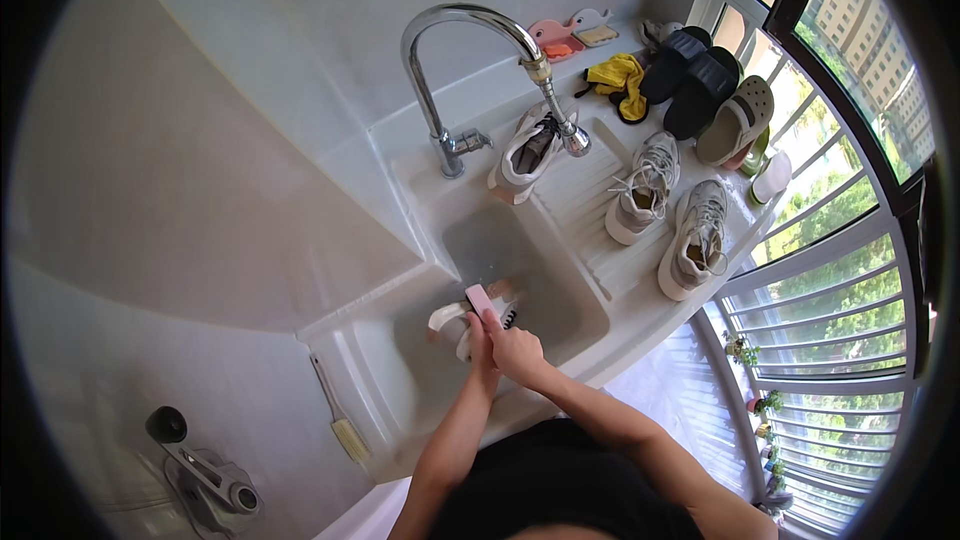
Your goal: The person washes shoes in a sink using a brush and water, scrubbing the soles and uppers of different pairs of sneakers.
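Both my hands are together over the white basin [411, 360], which holds cloudy water. My right hand [519, 352] grips a pink scrub brush [478, 297], thumb along its back. The brush rests against a white shoe [450, 326], partly under the water. My left hand [481, 345] is right beside the right one, at the near side of the shoe. Its fingers appear to hold the shoe, though their tips are hidden. A black coiled piece [510, 316] shows at the shoe's right.
A chrome faucet [420, 82] arches over a white-and-grey shoe [517, 157] on the basin's edge. Two laced sneakers [646, 184] stand on the ribbed drainboard [581, 202]. Beyond are black slides [701, 90], a grey clog [739, 120] and a yellow cloth item [621, 76]. A long-handled brush [349, 439] is at left.
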{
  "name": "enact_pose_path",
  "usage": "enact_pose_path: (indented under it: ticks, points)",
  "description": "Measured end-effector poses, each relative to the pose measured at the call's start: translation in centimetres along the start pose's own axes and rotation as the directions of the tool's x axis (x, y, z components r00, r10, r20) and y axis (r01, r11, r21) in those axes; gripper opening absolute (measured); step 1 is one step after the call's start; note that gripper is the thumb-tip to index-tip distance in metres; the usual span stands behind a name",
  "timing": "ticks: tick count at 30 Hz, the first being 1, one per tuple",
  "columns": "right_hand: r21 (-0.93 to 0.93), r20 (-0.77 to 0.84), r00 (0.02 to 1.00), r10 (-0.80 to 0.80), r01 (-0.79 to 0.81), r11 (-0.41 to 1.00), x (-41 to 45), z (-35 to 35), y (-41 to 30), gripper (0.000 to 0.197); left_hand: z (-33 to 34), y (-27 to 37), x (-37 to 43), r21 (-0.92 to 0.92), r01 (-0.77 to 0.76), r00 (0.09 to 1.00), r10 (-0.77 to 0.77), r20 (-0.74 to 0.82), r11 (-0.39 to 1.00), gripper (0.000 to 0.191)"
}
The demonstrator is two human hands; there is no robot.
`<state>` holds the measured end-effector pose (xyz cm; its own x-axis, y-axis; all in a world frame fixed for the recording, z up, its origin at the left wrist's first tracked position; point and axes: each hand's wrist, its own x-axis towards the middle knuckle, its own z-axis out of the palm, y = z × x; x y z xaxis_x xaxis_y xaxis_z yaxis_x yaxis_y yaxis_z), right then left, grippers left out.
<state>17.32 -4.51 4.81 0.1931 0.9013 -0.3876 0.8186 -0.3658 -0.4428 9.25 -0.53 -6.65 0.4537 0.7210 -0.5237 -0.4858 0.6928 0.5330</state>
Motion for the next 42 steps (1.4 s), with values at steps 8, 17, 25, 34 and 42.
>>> enact_pose_path:
  ticks: [8,17,25,34,42]
  points:
    - [0.19,-0.025,0.987,0.16,-0.152,0.97,4.5,2.6,1.5,0.051,1.7,2.1,-1.0,-0.184,-0.135,0.99,0.125,-0.065,0.974,0.067]
    - [0.162,-0.135,0.968,0.211,-0.189,0.969,7.8,1.8,3.5,0.036,1.8,1.7,-1.5,-0.223,-0.14,0.99,0.144,0.0,0.965,0.066]
    - [0.109,-0.069,0.992,0.107,-0.099,0.989,6.4,2.1,4.4,0.035,1.2,1.9,-0.5,-0.21,-0.18,0.984,0.174,-0.05,0.961,0.067]
    - [0.068,0.101,0.991,-0.083,0.077,0.995,-2.9,1.5,-0.9,0.054,-1.2,2.2,0.1,-0.164,-0.142,0.962,0.096,-0.256,0.976,0.056]
    - [-0.08,-0.069,0.998,0.012,-0.017,0.997,1.8,1.8,1.9,0.045,0.3,1.1,1.1,-0.333,0.005,0.994,-0.041,-0.103,0.943,0.06]
